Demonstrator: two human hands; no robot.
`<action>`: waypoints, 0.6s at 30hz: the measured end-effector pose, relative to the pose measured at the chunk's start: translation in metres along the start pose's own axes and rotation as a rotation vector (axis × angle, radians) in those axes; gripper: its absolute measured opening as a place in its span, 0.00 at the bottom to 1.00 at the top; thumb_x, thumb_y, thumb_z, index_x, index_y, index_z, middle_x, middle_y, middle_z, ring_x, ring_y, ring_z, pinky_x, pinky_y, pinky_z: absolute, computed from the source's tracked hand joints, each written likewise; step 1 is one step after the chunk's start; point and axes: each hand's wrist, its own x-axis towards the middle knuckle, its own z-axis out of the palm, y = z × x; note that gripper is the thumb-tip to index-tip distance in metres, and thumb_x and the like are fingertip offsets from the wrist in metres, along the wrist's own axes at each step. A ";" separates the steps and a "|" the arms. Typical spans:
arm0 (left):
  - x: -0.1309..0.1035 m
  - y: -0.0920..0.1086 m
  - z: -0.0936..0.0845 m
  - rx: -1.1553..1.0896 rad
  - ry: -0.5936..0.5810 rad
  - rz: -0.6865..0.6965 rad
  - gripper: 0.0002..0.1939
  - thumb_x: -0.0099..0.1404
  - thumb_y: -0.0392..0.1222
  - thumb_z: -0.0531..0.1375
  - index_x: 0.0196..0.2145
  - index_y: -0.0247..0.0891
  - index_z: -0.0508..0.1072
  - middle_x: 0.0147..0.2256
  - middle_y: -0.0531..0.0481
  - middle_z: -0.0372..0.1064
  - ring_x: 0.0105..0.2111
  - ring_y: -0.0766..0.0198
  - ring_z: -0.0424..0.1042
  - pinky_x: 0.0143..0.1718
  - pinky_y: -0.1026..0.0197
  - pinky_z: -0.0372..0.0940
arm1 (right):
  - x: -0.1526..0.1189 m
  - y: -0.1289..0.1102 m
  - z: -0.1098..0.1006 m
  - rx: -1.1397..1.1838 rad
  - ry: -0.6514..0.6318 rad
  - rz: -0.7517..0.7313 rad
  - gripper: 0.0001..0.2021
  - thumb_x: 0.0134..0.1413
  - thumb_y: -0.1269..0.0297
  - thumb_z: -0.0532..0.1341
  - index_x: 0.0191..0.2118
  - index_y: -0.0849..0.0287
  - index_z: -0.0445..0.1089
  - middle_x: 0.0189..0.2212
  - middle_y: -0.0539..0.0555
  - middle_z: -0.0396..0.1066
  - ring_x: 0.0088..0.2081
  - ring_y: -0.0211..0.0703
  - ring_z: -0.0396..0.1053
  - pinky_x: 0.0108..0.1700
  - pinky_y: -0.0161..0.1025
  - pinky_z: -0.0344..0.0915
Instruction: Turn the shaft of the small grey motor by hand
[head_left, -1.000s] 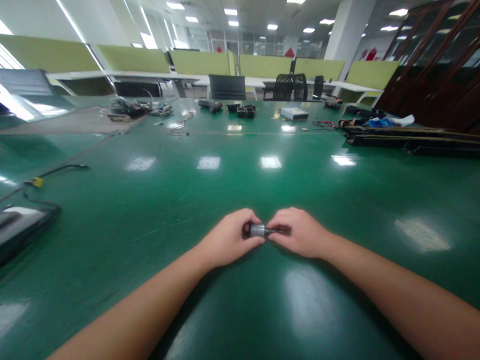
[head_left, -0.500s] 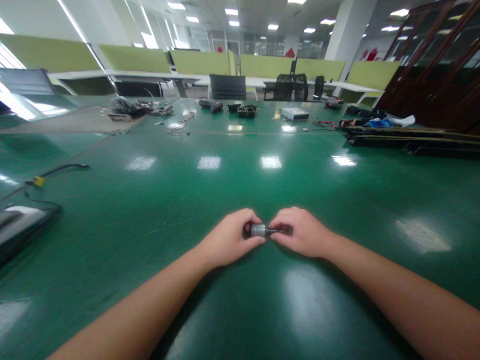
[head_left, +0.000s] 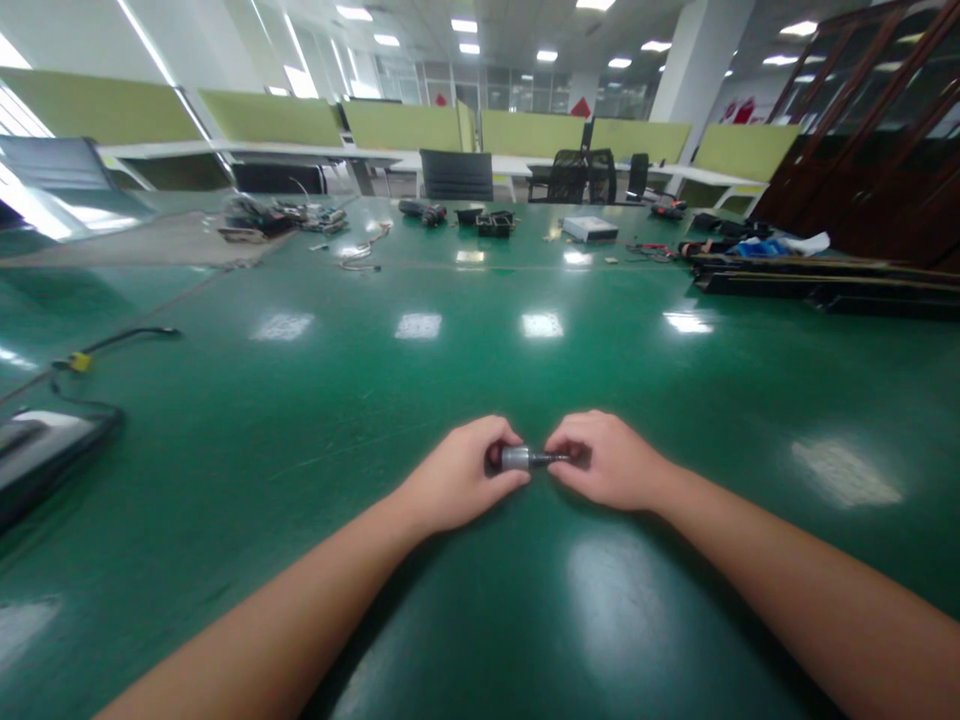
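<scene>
A small silver cylinder with a thin dark shaft (head_left: 516, 458) lies level between my two hands, low over or on the green tabletop; its exact kind is not clear. My left hand (head_left: 469, 475) grips the cylinder's left part between thumb and fingers, which hide that end. From the other side, my right hand (head_left: 604, 462) is closed with thumb and fingertips around the thin shaft's far end. A short stretch of shaft shows between the hands.
On the green table (head_left: 360, 380), a grey-and-black device (head_left: 45, 450) with a cable sits at left. Toward the back are a white box (head_left: 590, 229), black parts (head_left: 487, 222) and a heap of electronics (head_left: 262, 217). Long black strips (head_left: 825, 275) are stacked at far right.
My right hand has slid slightly to the right along the shaft, so more of the shaft shows between the hands. My left hand and the cylinder have hardly moved.
</scene>
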 end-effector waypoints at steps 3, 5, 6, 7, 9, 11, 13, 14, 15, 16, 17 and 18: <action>-0.001 0.000 0.000 -0.003 -0.001 -0.003 0.09 0.61 0.43 0.65 0.37 0.39 0.72 0.32 0.52 0.70 0.32 0.61 0.69 0.33 0.61 0.62 | 0.000 0.001 -0.002 -0.002 0.002 0.004 0.04 0.51 0.71 0.65 0.34 0.59 0.74 0.29 0.50 0.74 0.30 0.38 0.69 0.37 0.37 0.61; -0.001 0.000 0.000 -0.006 0.001 -0.003 0.09 0.60 0.43 0.65 0.37 0.39 0.72 0.32 0.52 0.70 0.32 0.61 0.70 0.32 0.61 0.62 | 0.000 0.002 -0.003 -0.006 0.004 0.006 0.03 0.50 0.71 0.64 0.33 0.59 0.74 0.28 0.49 0.73 0.29 0.37 0.68 0.36 0.37 0.61; -0.001 0.000 0.001 -0.008 0.003 -0.004 0.09 0.60 0.43 0.65 0.37 0.39 0.72 0.32 0.52 0.70 0.32 0.61 0.70 0.33 0.61 0.62 | -0.001 0.002 -0.004 -0.006 0.003 0.008 0.03 0.49 0.72 0.65 0.33 0.59 0.74 0.27 0.49 0.73 0.29 0.37 0.68 0.36 0.36 0.61; -0.001 0.000 0.001 -0.009 0.003 -0.004 0.09 0.60 0.43 0.65 0.37 0.39 0.72 0.32 0.52 0.70 0.32 0.61 0.70 0.33 0.61 0.63 | -0.001 0.003 -0.005 -0.004 -0.001 0.012 0.03 0.48 0.72 0.65 0.32 0.59 0.74 0.26 0.49 0.72 0.28 0.37 0.67 0.35 0.36 0.61; -0.001 0.000 0.001 -0.011 0.005 -0.003 0.09 0.60 0.43 0.65 0.37 0.39 0.72 0.32 0.52 0.70 0.32 0.61 0.70 0.33 0.61 0.63 | -0.001 0.004 -0.007 0.008 -0.010 0.019 0.03 0.47 0.72 0.65 0.31 0.59 0.73 0.25 0.48 0.71 0.26 0.36 0.66 0.33 0.35 0.60; -0.001 0.000 0.001 -0.010 0.006 0.000 0.09 0.60 0.43 0.65 0.38 0.39 0.72 0.32 0.52 0.70 0.32 0.61 0.70 0.33 0.61 0.63 | -0.001 0.006 -0.009 0.027 -0.023 0.025 0.03 0.46 0.72 0.65 0.30 0.59 0.73 0.24 0.47 0.70 0.25 0.35 0.66 0.31 0.34 0.59; -0.001 0.000 0.001 -0.008 0.009 0.000 0.09 0.60 0.43 0.66 0.38 0.39 0.72 0.33 0.52 0.70 0.32 0.61 0.70 0.33 0.61 0.63 | -0.001 0.008 -0.010 0.045 -0.033 0.030 0.03 0.46 0.72 0.65 0.30 0.59 0.73 0.23 0.47 0.69 0.25 0.35 0.65 0.30 0.33 0.59; -0.001 0.000 0.001 -0.007 0.010 0.000 0.09 0.60 0.43 0.66 0.38 0.39 0.72 0.33 0.52 0.70 0.32 0.61 0.70 0.33 0.61 0.63 | -0.001 0.008 -0.011 0.049 -0.038 0.031 0.03 0.46 0.72 0.65 0.30 0.59 0.72 0.23 0.47 0.69 0.25 0.35 0.65 0.30 0.33 0.59; -0.001 0.000 0.001 -0.008 0.012 0.000 0.09 0.60 0.43 0.66 0.38 0.39 0.72 0.33 0.52 0.70 0.32 0.61 0.70 0.33 0.61 0.63 | -0.001 0.009 -0.011 0.051 -0.042 0.032 0.03 0.46 0.72 0.65 0.30 0.60 0.72 0.23 0.47 0.69 0.25 0.35 0.65 0.30 0.33 0.59; -0.001 0.000 0.001 -0.009 0.012 0.000 0.09 0.60 0.43 0.66 0.38 0.39 0.72 0.33 0.52 0.70 0.32 0.61 0.70 0.33 0.61 0.63 | -0.001 0.010 -0.012 0.049 -0.046 0.032 0.03 0.46 0.72 0.65 0.29 0.60 0.72 0.24 0.47 0.69 0.25 0.35 0.65 0.30 0.33 0.60; -0.001 0.000 0.000 -0.010 0.011 0.001 0.09 0.61 0.43 0.66 0.38 0.39 0.72 0.33 0.52 0.70 0.32 0.61 0.70 0.33 0.61 0.63 | -0.001 0.010 -0.014 0.047 -0.051 0.034 0.03 0.46 0.72 0.65 0.29 0.60 0.72 0.24 0.48 0.69 0.25 0.35 0.65 0.30 0.33 0.60; -0.001 0.000 0.000 -0.011 0.010 0.001 0.09 0.61 0.43 0.66 0.38 0.39 0.72 0.33 0.52 0.70 0.32 0.61 0.70 0.33 0.60 0.63 | -0.001 0.011 -0.015 0.046 -0.056 0.036 0.03 0.45 0.72 0.65 0.29 0.60 0.72 0.24 0.48 0.69 0.25 0.35 0.65 0.30 0.33 0.60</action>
